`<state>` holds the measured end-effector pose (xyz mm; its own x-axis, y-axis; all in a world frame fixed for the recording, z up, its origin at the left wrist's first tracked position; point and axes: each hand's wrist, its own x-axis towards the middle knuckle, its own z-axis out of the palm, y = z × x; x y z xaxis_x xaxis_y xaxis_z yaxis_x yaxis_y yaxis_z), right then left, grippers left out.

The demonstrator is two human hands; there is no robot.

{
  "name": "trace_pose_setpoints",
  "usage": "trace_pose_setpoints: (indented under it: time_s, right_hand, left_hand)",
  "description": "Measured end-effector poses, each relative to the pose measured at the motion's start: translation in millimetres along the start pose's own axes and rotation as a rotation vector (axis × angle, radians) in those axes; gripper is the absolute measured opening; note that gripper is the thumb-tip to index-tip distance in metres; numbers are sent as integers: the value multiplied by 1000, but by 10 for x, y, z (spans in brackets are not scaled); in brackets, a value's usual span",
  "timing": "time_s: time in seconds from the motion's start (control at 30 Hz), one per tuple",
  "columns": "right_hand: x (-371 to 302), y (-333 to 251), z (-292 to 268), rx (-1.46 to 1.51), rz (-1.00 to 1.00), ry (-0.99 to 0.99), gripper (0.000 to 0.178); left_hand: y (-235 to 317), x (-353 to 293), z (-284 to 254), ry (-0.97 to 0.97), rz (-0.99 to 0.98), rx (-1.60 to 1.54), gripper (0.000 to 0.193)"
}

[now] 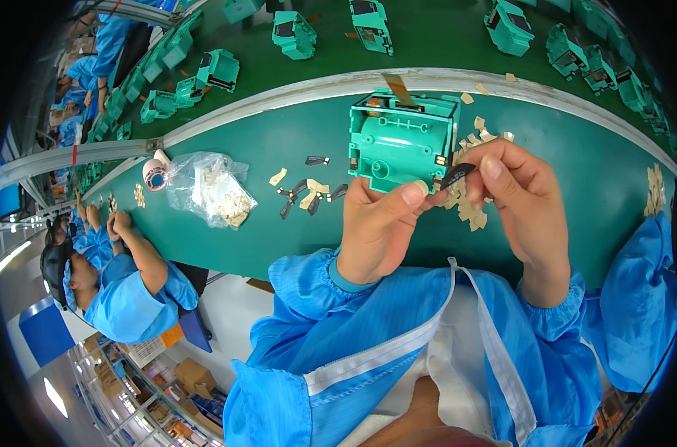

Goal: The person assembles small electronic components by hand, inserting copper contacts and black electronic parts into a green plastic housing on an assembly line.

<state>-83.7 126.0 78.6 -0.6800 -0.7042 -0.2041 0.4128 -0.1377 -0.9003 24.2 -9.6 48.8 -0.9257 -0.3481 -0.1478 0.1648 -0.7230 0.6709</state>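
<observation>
My left hand [375,231] grips a green plastic housing [402,145] by its lower edge, thumb in front. The housing is tilted up above the table, and a brown ribbon cable [399,91] sticks out of its top. Between the thumb and fingers of my right hand [528,197] is a small black flat strip [457,176]. The strip's other end meets the housing's lower right corner beside my left thumb; whether it is attached there I cannot tell. Several similar black strips [292,195] lie left of my hands, mixed with cream paper pieces [313,192].
Cream paper scraps [469,212] are heaped behind my hands. To the left are a clear plastic bag [212,186] and a pinkish roll [156,176]. Beyond a metal rail [308,91], a green belt carries several housings [293,36]. Co-workers in blue [141,290] sit left; a blue sleeve [636,298] shows right.
</observation>
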Motion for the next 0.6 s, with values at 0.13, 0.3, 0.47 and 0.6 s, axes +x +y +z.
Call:
trace_pose_setpoints:
  time_s: [0.13,0.3,0.47,0.6]
  right_hand:
    - [-83,-106,17,-175,46,21,30]
    - [-192,-57,84,-414,-253,379,36]
    - [-82,73,56,-537,-673,148,41]
    - [-40,127,132,-471,-661,181,15]
  left_hand:
    - [-34,-4,-6,30,-27,-56,33]
    - [13,-9,-8,-26,84,33,48]
    - [22,-56,85,-6,39,113,45]
    - [-32,-75,31,-49,88,82,41]
